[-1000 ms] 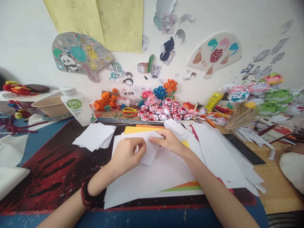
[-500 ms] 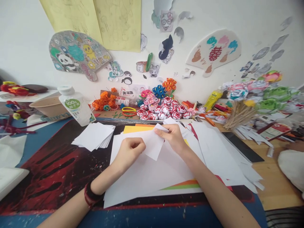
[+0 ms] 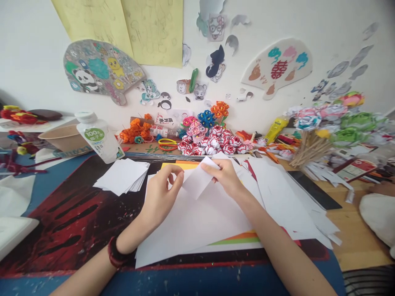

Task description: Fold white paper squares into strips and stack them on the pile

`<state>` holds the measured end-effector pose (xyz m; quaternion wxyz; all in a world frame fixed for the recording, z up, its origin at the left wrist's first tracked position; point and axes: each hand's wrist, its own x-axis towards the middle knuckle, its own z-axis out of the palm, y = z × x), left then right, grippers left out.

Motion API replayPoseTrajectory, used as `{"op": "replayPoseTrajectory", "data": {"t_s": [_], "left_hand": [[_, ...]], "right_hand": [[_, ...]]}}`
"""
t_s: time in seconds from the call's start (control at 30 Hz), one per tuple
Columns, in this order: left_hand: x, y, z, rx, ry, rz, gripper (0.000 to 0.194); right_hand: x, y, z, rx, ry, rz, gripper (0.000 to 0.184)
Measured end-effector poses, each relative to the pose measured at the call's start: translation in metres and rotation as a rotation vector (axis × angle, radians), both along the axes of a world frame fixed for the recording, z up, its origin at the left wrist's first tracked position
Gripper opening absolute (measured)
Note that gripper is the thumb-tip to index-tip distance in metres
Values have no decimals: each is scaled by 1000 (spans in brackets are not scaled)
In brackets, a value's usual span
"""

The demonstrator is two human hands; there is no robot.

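Observation:
A small white piece of paper (image 3: pixel 199 179) is held up above the larger sheets, tilted, with one corner pointing down. My right hand (image 3: pixel 225 174) grips its upper right part between thumb and fingers. At the paper's left corner, the thumb and index finger of my left hand (image 3: pixel 165 189) are pinched together; the exact contact is partly hidden by the fingers. Below both hands lies a large white sheet (image 3: pixel 191 230), over orange, green and yellow sheets. A stack of small white paper pieces (image 3: pixel 121 176) lies to the left of my left hand.
A white glue bottle (image 3: pixel 98 137) stands behind the stack. Red-and-white paper flowers (image 3: pixel 216 142) line the back by the wall. More white sheets (image 3: pixel 284 193), a black phone-like slab (image 3: pixel 314 190) and stick-stemmed flowers (image 3: pixel 308 144) are on the right. A person's sleeve (image 3: pixel 378 218) shows at far right.
My left hand has moved up and slightly left, its fingers less tightly curled. The paper's lower corner has swung up and left. My right hand keeps its grip almost in place.

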<state>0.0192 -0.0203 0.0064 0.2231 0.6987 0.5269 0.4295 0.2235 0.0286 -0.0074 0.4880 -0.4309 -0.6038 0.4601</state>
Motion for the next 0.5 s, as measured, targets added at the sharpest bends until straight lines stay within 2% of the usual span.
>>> {"op": "replayPoseTrajectory", "data": {"t_s": [0.13,0.3,0.37,0.43,0.5], "left_hand": [[-1,5,-6,-88,28,-136,22],[-9,8,-9,-111,-6,-58,26],[-11,9,-9,-61,71,-26,23],[-9,9,-11,61,211,17,22],[-5,8,-14,216,367,36,33]], "right_hand": [[-10,-6,-1,-13,15,157,32],[-6,-5,2,-125,142,192,27],[-6,-4,2,-121,137,153,29],[-7,-4,0,-114,120,101,31],[-9,-4,-2,-104,83,41,33]]}}
